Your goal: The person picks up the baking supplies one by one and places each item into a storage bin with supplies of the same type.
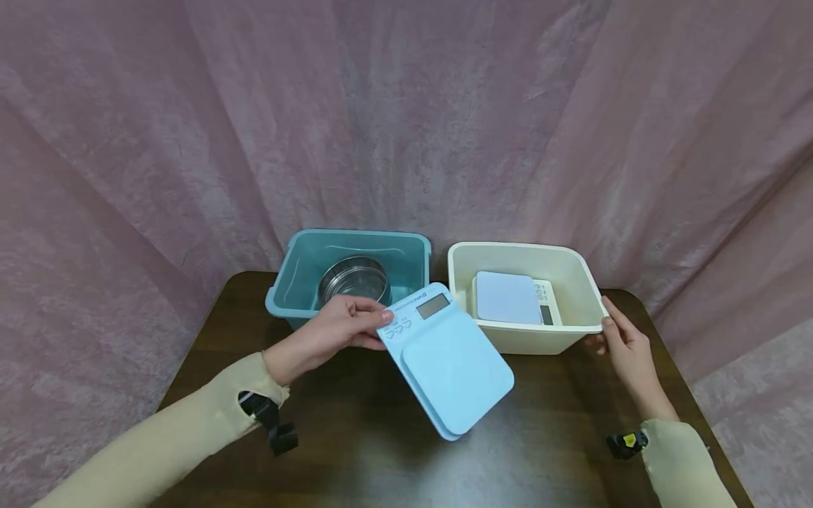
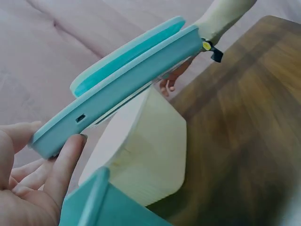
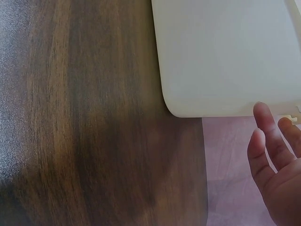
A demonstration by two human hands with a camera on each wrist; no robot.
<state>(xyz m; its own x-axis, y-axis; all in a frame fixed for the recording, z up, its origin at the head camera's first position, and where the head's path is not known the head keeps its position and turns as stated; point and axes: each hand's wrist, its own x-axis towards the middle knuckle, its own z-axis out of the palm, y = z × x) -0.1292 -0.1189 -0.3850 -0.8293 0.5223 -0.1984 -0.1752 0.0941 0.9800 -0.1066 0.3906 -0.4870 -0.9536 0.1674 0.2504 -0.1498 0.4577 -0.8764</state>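
In the head view my left hand pinches the upper left corner of a light blue kitchen scale, thumb on top and fingers beneath. The scale is tilted in the air over the table, in front of two bins, its display and buttons facing up. My right hand grips the right rim of a cream plastic bin. In that bin lies a white kitchen scale with a pale platform. The right wrist view shows fingertips against the bin's side; the thumb is hidden there.
A teal plastic bin stands left of the cream one, with a round metal pan inside. Both sit at the back of a dark wooden table. A pink curtain hangs close behind.
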